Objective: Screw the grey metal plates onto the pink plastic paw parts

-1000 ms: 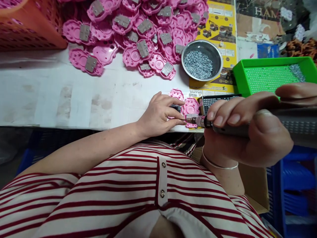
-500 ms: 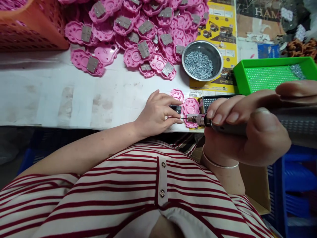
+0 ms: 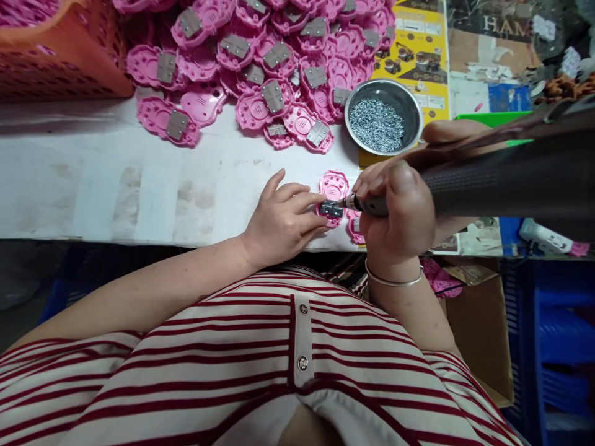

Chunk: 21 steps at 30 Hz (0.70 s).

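Note:
A pink plastic shell lies near the table's front edge, with a dark metal plate across its lower part. At its left side is my left hand, fingers spread and fingertips touching the shell's edge and plate. My right hand is wrapped around an electric screwdriver, which points left. Its tip meets the right end of the plate; whether a screw sits there is too small to tell. A second pink shell lies just to the right, mostly covered by my right hand.
Many pink shells with grey plates are heaped at the back, beside an orange basket. A metal bowl of small screws stands right of the heap. Behind the screwdriver shows a green tray's rim. A cardboard box is below the table edge.
My right hand has moved left with the screwdriver, bringing its tip onto the plate. My left fingers, pinched near the screwdriver tip before, have drawn left and spread at the shell.

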Each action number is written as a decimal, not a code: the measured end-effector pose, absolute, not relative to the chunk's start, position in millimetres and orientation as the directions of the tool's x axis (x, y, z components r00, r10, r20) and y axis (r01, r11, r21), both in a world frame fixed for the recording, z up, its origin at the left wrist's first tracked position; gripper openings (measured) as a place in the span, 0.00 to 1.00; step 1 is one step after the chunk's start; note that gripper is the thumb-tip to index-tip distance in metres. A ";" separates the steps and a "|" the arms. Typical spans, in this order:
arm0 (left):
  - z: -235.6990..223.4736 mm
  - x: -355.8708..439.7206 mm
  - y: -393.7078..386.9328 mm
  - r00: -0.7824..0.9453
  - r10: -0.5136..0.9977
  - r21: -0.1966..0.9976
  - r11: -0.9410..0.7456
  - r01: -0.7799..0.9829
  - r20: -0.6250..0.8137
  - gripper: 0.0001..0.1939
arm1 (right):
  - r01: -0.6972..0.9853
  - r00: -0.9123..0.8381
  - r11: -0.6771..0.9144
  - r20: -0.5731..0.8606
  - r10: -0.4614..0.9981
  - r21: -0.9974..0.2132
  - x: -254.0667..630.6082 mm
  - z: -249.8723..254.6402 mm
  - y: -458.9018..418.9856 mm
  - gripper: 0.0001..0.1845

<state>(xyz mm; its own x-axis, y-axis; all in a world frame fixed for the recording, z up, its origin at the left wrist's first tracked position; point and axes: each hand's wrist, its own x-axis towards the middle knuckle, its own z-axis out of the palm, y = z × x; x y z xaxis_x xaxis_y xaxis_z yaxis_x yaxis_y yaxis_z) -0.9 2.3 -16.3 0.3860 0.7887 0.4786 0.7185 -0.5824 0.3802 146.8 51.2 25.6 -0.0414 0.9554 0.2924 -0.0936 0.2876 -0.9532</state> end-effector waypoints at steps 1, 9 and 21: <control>-16.1 -0.5 2.5 0.379 0.801 0.391 -0.568 0.724 0.463 0.08 | -0.094 0.072 0.366 0.360 0.930 -0.926 144.5 25.3 52.4 0.20; -18.5 0.3 5.7 0.356 0.809 0.405 -0.554 0.727 0.468 0.09 | 0.067 0.175 0.653 0.653 0.736 -0.754 138.0 21.9 62.3 0.17; -18.5 0.3 3.9 0.390 0.794 0.373 -0.577 0.727 0.467 0.12 | 0.034 0.104 0.674 0.674 0.732 -0.738 137.0 22.5 58.8 0.15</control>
<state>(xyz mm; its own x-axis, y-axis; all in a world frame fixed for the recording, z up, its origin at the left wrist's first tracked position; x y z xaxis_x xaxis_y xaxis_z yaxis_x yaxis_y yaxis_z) 0.3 3.9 -18.5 0.3899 0.7937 0.4670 0.7268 -0.5766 0.3732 137.0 58.8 22.5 0.1040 0.7318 0.6735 0.0344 0.6742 -0.7378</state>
